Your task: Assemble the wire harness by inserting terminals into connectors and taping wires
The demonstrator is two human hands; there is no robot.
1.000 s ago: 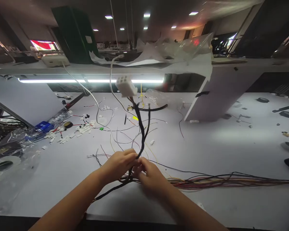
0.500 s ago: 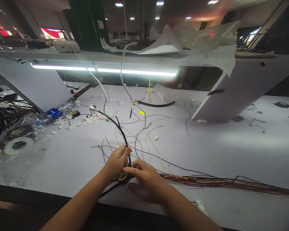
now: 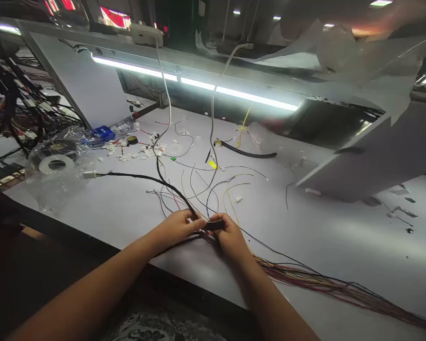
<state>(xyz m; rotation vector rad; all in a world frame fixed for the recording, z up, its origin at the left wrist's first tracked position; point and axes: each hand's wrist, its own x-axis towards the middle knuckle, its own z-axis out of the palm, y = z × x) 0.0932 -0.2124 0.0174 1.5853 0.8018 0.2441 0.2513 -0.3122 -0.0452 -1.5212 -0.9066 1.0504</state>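
My left hand is closed around a black-wrapped wire harness, thumb pressed on it. One taped branch stretches left to a white connector; another runs up toward the loose parts. In my right hand is a roll of black tape, pinched between thumb and fingers right beside the left fingertips. A bundle of red, black and yellow wires extends from under the right hand toward the lower right. Loose thin wire ends fan out beyond the hands.
White connectors lie scattered at the back left beside a plastic bag with tape rolls and a blue-labelled bottle. A black tube and a pen lie farther back. An upright panel stands on the right.
My view has turned and tilted. The tape roll, earlier low beneath the hands, is now up between them in the right fingers. A harness branch with a white connector now points left.
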